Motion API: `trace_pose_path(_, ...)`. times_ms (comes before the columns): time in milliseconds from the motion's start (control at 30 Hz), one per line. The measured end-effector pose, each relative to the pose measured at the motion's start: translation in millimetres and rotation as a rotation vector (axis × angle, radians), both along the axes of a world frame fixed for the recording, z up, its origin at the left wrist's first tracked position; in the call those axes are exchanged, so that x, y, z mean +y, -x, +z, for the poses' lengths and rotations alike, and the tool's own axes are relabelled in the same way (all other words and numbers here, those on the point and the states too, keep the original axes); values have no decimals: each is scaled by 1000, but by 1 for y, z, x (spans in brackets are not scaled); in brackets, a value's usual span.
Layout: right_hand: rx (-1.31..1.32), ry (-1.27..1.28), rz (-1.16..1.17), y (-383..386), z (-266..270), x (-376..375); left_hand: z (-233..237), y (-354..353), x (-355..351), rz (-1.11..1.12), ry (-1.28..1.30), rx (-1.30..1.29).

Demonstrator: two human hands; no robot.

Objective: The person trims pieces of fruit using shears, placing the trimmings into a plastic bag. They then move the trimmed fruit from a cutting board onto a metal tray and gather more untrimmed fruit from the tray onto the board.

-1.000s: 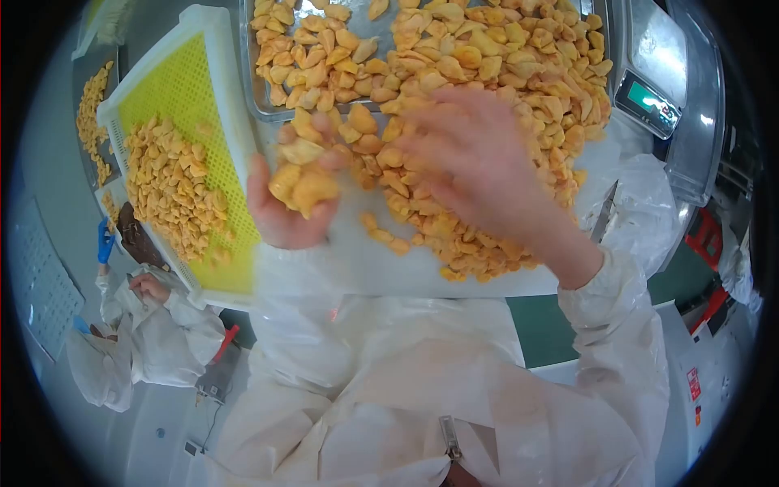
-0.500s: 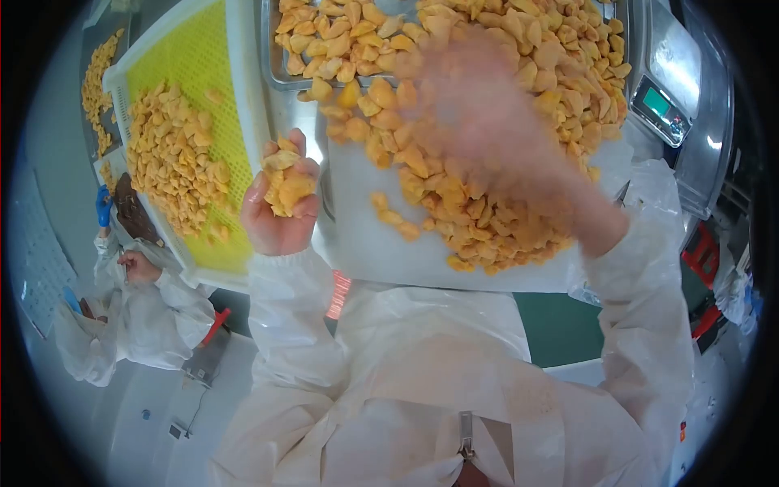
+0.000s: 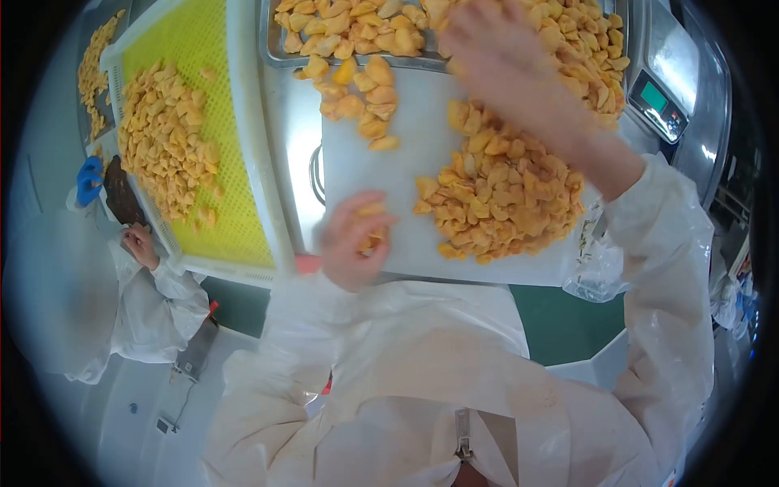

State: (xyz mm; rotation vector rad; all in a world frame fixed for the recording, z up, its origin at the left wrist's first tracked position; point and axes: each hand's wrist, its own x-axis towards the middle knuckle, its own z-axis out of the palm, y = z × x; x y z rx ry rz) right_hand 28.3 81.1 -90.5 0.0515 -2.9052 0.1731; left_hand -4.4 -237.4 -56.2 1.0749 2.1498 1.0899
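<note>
My left hand is curled round a few orange-yellow fruit pieces, partly hidden by the fingers, above the left front of the white board. My right hand, slightly blurred, reaches across the board to the edge of the metal tray. Its fingers are spread over the fruit pieces there. In front of the right wrist lies a heap of similar fruit pieces. A smaller cluster of pieces sits at the board's back left.
On the left stands a white-framed crate with a yellow mesh base and a fruit pile. A scale with a green display is at the right. A co-worker's sleeve and blue-gloved hand show at far left.
My left hand has moved down and right, turning over the board with its pieces. My right hand has shifted towards the tray, and bare board now separates the cluster from the heap.
</note>
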Motion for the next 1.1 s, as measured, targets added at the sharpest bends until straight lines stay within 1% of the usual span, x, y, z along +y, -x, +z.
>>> trace_pose_path(67, -438, 21, -173, 6, 52, 26, -17, -12, -6, -217, 58, 222)
trace_pose_path(167, -181, -26, -271, -4, 60, 23, -20, -27, -14, -241, 62, 296)
trace_pose_path(233, -32, 88, -228, 0, 45, -2, -13, -27, -11, -254, 92, 273)
trace_pose_path(267, -23, 194, -131, 4, 43, -26, -8, -25, -8, -264, 107, 263)
trace_pose_path(333, -38, 262, 136, 25, 33, -78, 9, -18, 1, -301, 206, 256)
trace_pose_path(367, -64, 222, 307, 32, 23, -95, 19, -16, 5, -318, 258, 253)
trace_pose_path(467, -22, 158, 352, 49, -16, -96, 38, -6, 11, -298, 257, 148)
trace_pose_path(567, -110, 57, 286, 36, -5, -41, 35, 9, 7, -171, 123, 8)
trace_pose_path(667, -175, 244, 18, 10, 23, -1, 28, 38, 18, 8, 166, -1)
trace_pose_path(733, -166, 262, -77, -9, 32, 16, 27, 60, 34, 101, 132, -81)
trace_pose_path(767, -154, 266, -126, -16, 38, 22, 25, 69, 44, 76, 141, -125)
trace_pose_path(800, -162, 210, -181, -22, 44, 21, 24, 79, 53, 50, 160, -167)
trace_pose_path(867, -95, 233, -272, -33, 42, 26, 25, 94, 74, 26, 179, -268)
trace_pose_path(900, -61, 248, -315, -36, 41, 27, 26, 98, 87, 37, 180, -276)
trace_pose_path(1000, -44, 407, -430, -32, 47, 19, 21, 100, 116, 42, 218, -291)
trace_pose_path(1067, -49, 397, -279, -7, 42, -1, 16, 97, 130, -11, 284, -299)
trace_pose_path(1100, -51, 393, -201, 5, 39, -8, 13, 91, 132, -92, 253, -171)
